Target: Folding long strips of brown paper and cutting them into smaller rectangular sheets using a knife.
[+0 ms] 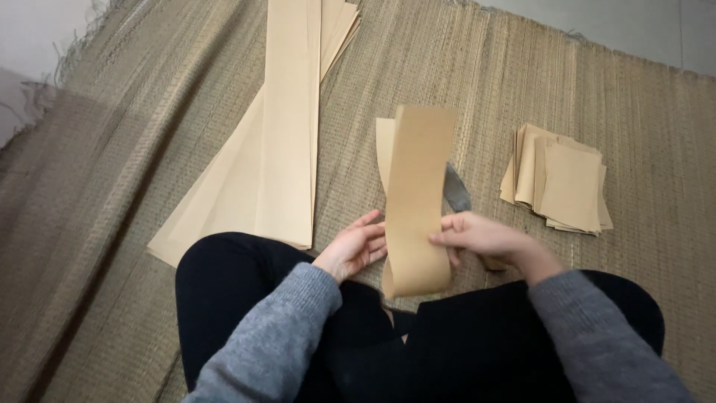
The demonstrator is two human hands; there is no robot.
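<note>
Paper strip between both hands, perhaps a blade.

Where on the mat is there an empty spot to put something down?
The woven mat is bare left of the long paper strips, and between those strips and the small paper stack up top. It's crowded near the knees, where the left hand and right hand hold a paper strip and a blade.

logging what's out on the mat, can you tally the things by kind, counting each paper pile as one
Long tan paper strips, one pile: 1
Small cut tan paper pieces, one pile: 1
Folded tan paper strip held by left hand and right hand: 1
Grey blade, behind the strip by the right hand: 1
Woven mat: 1
Total: 5
</note>
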